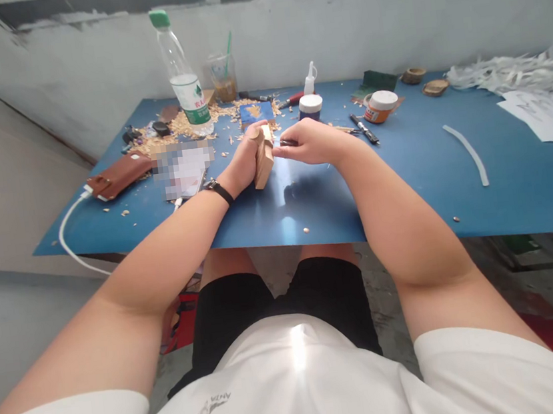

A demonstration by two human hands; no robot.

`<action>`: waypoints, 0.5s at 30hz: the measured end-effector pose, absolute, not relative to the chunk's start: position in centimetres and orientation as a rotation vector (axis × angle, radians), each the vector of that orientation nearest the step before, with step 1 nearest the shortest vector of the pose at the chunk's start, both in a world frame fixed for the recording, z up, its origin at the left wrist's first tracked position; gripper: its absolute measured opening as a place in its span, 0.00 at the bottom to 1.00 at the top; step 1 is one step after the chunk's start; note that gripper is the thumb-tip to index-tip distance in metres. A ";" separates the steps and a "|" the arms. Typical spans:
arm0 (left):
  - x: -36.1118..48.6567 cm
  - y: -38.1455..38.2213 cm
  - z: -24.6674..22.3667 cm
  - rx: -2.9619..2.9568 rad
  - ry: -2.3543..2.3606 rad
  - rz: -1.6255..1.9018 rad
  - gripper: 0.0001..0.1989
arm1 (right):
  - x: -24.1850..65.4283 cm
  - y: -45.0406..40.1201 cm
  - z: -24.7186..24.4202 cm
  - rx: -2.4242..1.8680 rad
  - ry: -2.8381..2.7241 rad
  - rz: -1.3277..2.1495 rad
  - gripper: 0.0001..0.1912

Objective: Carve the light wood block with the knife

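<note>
Both arms (161, 254) angle inward, left hand (242, 163) gripping a wooden block (264, 167), right hand (315, 142) clasping a dark tool (289, 143) beside it.

On the left, a brown leather pouch (119, 176) with a white cable (61, 235) at one end; farther back, a green-capped clear plastic bottle (191, 100) near a clear plastic cup (224, 86) with a green straw (227, 48); at right, a curved whitish strip (470, 151).

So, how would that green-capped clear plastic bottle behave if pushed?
The green-capped clear plastic bottle may tip easily, being tall and narrow among pale wood shavings. Its rounded sides suggest it could roll once down, and its thin-looking wall might dent.
</note>
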State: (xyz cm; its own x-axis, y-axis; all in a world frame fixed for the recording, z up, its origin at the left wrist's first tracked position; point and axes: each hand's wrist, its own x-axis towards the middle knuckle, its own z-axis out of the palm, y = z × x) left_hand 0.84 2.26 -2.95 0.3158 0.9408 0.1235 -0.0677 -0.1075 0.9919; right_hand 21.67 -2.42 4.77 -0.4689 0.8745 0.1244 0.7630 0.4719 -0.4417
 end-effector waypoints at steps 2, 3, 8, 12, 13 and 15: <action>1.5 2.0 -2.9 1.371 0.920 1.154 0.18 | 21.5 -2.7 4.9 -1.421 -2.407 0.430 0.30; 1.8 2.0 -2.9 1.378 0.942 1.166 0.17 | 21.4 -2.8 5.1 -1.435 -2.418 0.414 0.29; 1.8 2.7 -3.6 1.436 0.985 1.184 0.28 | 20.6 -3.7 5.8 -1.436 -2.487 0.354 0.25; 1.3 3.2 -4.0 1.437 0.913 1.176 0.37 | 20.2 -4.0 6.0 -1.453 -2.503 0.309 0.21; 1.2 3.3 -4.0 1.434 0.918 1.167 0.38 | 20.2 -4.0 6.0 -1.456 -2.507 0.309 0.20; 1.0 3.4 -3.9 1.441 0.943 1.151 0.38 | 20.2 -3.9 5.9 -1.460 -2.513 0.320 0.21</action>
